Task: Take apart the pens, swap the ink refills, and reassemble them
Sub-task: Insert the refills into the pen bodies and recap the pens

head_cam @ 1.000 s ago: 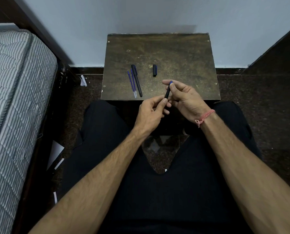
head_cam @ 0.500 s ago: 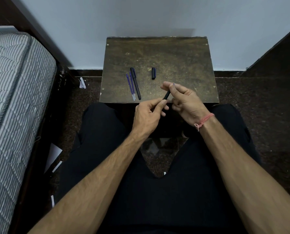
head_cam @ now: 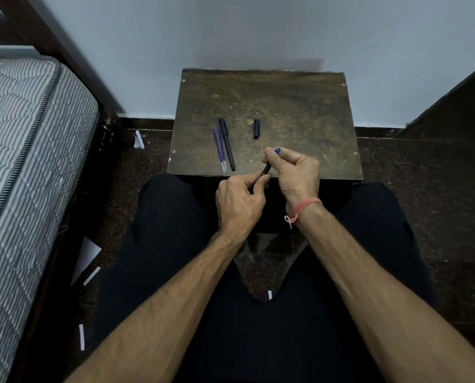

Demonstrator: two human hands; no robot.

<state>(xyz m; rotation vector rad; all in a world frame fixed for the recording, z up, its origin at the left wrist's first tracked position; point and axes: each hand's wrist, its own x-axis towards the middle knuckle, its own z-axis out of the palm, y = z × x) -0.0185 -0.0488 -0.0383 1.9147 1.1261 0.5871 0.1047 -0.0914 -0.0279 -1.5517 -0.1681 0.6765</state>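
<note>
Both hands hold one black pen barrel over the near edge of the small dark wooden table. My left hand pinches its lower end. My right hand is closed around its upper end, where a blue tip shows past the thumb. On the table to the left lie two blue ink refills side by side, next to a capped black pen. A separate black pen cap lies alone further right.
A striped mattress on a dark bed frame fills the left side. Paper scraps lie on the dark floor beside it. A dark panel rises at the right. The pale wall stands just behind the table.
My right hand's fingers have curled closed over the upper end of the barrel. Both hands stay at the table's near edge with the barrel between them.
</note>
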